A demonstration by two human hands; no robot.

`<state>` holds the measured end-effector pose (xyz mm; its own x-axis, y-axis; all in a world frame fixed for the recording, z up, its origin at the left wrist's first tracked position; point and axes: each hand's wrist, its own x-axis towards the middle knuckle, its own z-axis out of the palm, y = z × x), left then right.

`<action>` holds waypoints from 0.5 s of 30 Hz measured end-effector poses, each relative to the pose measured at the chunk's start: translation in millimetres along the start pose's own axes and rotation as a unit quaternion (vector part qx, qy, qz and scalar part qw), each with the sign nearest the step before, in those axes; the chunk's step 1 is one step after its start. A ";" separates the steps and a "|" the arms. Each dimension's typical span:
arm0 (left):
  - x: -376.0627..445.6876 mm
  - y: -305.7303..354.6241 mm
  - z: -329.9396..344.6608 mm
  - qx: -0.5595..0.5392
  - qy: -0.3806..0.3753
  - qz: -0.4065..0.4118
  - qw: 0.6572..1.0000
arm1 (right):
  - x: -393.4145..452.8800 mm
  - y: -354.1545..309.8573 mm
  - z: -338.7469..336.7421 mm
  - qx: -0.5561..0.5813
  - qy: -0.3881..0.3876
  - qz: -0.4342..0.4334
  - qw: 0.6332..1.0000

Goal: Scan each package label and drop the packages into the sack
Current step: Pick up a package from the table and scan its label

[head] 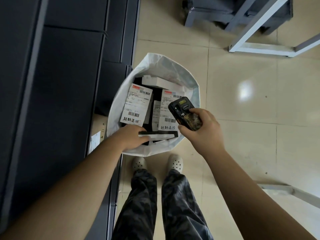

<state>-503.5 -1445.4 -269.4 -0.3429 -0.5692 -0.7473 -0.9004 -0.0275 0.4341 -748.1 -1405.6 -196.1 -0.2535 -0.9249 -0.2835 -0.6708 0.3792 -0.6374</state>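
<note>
A white sack [190,80] stands open on the floor, holding several black packages with white labels [136,104]. My left hand [131,135] is over the sack's near rim and grips a flat black package with a white label [159,135], held level just inside the opening. My right hand [200,130] holds a dark handheld scanner [185,113] above the sack's right side, thumb on its face, its head pointing toward the packages.
A dark counter or shelf unit [60,101] runs along the left, close against the sack. A cardboard box with a label [97,135] sits below it. White metal table legs [259,32] stand at the far right on the tiled floor. My feet [157,163] stand just behind the sack.
</note>
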 end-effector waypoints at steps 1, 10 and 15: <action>0.8 -0.7 -1.6 0.029 -0.006 0.000 1.000 | -0.1 0.0 1.3 0.000 0.001 0.001 1.000; 8.3 1.4 5.2 0.034 -0.040 -0.002 0.999 | -0.1 -3.4 8.7 -0.004 -0.006 -0.001 1.000; 4.1 -8.4 7.7 -0.056 0.038 0.001 0.998 | -2.1 -4.3 11.2 -0.009 -0.007 -0.002 1.000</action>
<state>-499.4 -1441.2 -280.0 -0.3195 -0.6306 -0.7073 -0.8625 -0.1156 0.4926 -736.9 -1404.9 -200.7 -0.2405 -0.9261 -0.2907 -0.6846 0.3742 -0.6255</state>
